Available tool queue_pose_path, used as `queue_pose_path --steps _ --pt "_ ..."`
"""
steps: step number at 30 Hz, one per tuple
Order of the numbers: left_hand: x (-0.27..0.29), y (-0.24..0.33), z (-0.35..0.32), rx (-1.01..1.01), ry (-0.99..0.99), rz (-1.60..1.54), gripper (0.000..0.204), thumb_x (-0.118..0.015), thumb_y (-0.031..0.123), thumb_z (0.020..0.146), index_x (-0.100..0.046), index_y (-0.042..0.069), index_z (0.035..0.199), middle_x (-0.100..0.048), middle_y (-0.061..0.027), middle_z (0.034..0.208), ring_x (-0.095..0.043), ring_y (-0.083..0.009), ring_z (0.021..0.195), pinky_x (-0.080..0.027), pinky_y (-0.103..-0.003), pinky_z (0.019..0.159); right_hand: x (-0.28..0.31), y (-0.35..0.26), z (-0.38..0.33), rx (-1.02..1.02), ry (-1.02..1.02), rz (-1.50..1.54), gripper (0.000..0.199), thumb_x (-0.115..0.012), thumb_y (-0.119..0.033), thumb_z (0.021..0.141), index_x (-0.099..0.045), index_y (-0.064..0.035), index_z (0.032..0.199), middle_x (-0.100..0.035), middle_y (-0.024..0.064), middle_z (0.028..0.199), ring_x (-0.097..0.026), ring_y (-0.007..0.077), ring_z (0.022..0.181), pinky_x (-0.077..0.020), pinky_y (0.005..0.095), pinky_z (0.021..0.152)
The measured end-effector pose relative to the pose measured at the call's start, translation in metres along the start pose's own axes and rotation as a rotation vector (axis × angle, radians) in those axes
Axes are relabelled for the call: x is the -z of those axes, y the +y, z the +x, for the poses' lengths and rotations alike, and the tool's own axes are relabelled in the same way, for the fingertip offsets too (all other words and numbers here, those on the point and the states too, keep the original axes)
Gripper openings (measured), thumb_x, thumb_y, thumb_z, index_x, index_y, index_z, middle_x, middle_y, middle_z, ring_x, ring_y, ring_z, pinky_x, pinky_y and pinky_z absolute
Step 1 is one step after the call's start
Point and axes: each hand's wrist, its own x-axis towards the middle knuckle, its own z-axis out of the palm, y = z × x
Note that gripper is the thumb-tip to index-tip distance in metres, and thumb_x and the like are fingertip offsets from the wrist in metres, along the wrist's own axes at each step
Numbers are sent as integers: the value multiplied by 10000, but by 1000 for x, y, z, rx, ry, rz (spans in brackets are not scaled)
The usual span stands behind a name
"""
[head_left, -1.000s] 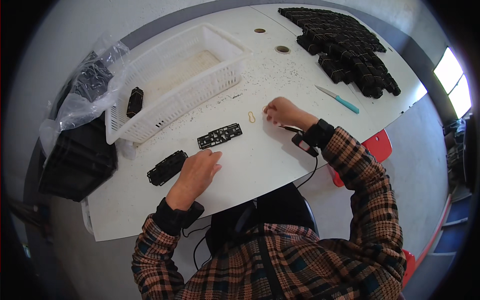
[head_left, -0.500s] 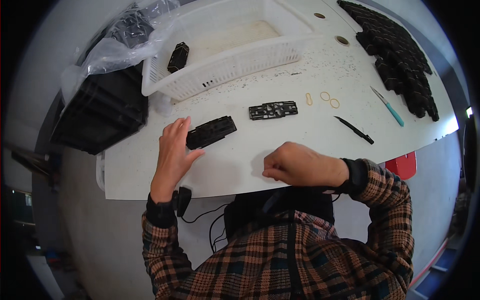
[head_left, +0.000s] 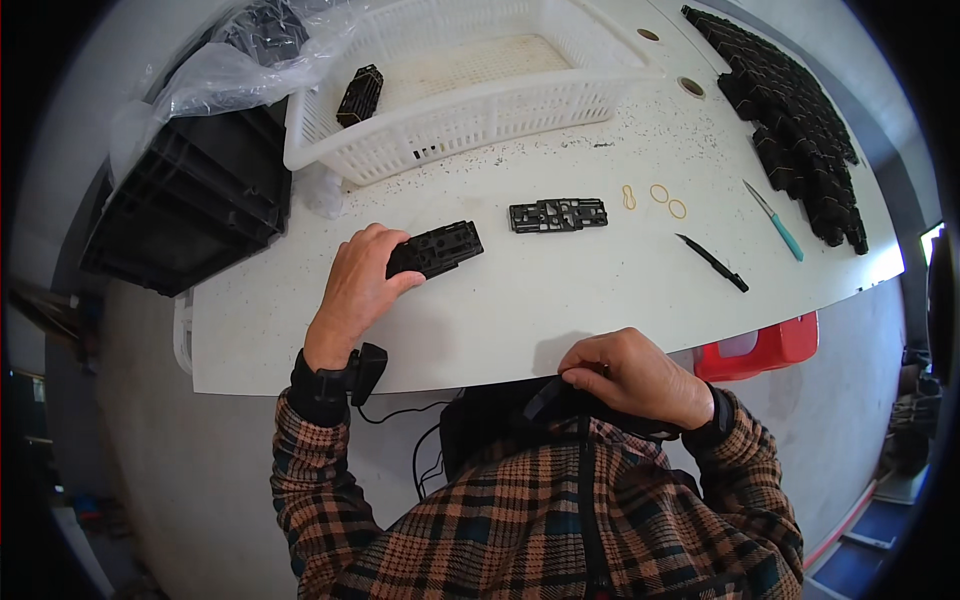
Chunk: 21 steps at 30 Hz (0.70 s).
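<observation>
In the head view, my left hand has its thumb on the near side and its fingers on the far side of the left end of a black plastic part, which I take as a grasp. I cannot tell whether the part is off the white table. It lies just right of that hand, its long axis slanting away from me and to the right; my left hand is clearly the nearer one. My right hand is curled at the table's front edge, well apart from the part, thumb against index finger; I cannot tell if anything is pinched there. A second black part lies right of the first, its long axis almost side to side, its right end pointing toward the pinched rubber band.
</observation>
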Motion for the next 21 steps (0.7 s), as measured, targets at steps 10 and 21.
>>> queue_pose_path --steps 10,21 --pt "12 62 -18 -18 230 -601 431 -770 153 801 -538 -15 1123 -626 -114 1001 -647 -224 874 -511 -335 758 1 26 -8 -181 290 565 206 -517 -153 988 -634 4 1054 -610 -3 727 -534 52 602 -442 204 535" --pt "-10 91 23 66 -43 -1735 438 -531 391 978 -566 -12 1146 -651 -134 1049 -660 -290 943 -554 -360 797 -20 28 6 -37 274 816 203 -542 -145 976 -617 9 1086 -634 22 809 -581 60 687 -476 196 570"
